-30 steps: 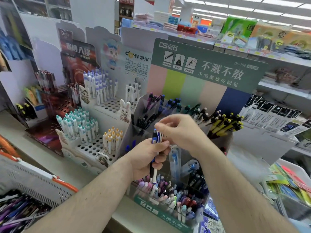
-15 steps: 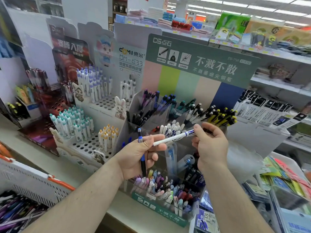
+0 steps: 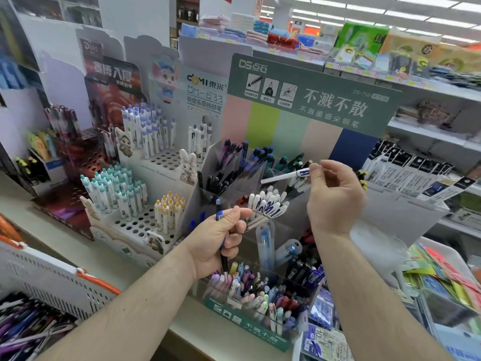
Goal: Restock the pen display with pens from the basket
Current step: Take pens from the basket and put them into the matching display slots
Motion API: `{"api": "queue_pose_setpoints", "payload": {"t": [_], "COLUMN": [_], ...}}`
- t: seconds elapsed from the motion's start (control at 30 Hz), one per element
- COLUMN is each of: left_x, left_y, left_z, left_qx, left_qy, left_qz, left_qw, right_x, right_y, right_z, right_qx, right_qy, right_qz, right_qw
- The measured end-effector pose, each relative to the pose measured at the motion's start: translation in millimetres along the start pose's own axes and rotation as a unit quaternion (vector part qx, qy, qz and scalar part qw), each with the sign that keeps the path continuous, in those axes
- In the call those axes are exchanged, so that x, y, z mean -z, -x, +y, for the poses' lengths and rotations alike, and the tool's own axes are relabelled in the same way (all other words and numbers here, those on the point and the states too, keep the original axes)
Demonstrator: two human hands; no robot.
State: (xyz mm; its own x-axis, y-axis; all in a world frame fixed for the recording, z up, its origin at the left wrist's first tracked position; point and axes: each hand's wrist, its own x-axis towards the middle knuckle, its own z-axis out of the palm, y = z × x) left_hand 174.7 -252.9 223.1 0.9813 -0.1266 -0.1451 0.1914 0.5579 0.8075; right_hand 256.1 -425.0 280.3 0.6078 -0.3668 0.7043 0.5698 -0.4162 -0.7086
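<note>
Pens are being sorted into the display (image 3: 263, 162): the right hand (image 3: 335, 199) is pinching a white pen (image 3: 286, 175) by its blue-marked end, holding it above the bin of matching white pens (image 3: 268, 204), while the left hand (image 3: 218, 243) is gripping a blue pen (image 3: 220, 217) upright. More stock is lying in the basket (image 3: 52, 280) at lower left. With so light a pinch, the white pen could be slipping or landing in the neighbouring dark-pen bin.
</note>
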Motion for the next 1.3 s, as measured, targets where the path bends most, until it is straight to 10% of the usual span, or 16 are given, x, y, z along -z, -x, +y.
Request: {"api": "queue_pose_setpoints", "payload": {"t": [0.17, 0.43, 0.67, 0.9, 1.1, 1.3], "left_x": [-0.4, 3.5, 2.5, -9.2, 11.3, 16.4], "left_y": [5.7, 8.7, 11.0, 6.5, 11.3, 10.0], "left_z": [1.3, -0.6, 1.0, -0.5, 13.9, 21.5], "left_qx": [-0.014, -0.021, -0.012, -0.031, -0.005, -0.030], "left_qy": [-0.052, -0.092, -0.191, -0.420, -0.237, 0.100], "left_qz": [0.012, 0.017, 0.031, 0.050, 0.035, -0.011], "left_qw": [0.998, 0.995, 0.981, 0.906, 0.971, 0.995], "right_x": [-24.9, -43.6, -28.8, -19.1, 2.4, 7.8], "right_y": [7.0, -3.7, 12.0, 57.5, 30.3, 18.9], "right_z": [6.3, -7.5, -40.4, -56.0, -39.0, -27.1], "right_qx": [0.112, -0.038, -0.048, -0.060, -0.213, -0.342], "right_qy": [0.127, 0.288, 0.188, 0.171, 0.028, -0.087], "right_qz": [-0.131, -0.395, -0.354, -0.471, -0.316, -0.225], "right_qw": [0.977, 0.872, 0.915, 0.863, 0.924, 0.908]}}
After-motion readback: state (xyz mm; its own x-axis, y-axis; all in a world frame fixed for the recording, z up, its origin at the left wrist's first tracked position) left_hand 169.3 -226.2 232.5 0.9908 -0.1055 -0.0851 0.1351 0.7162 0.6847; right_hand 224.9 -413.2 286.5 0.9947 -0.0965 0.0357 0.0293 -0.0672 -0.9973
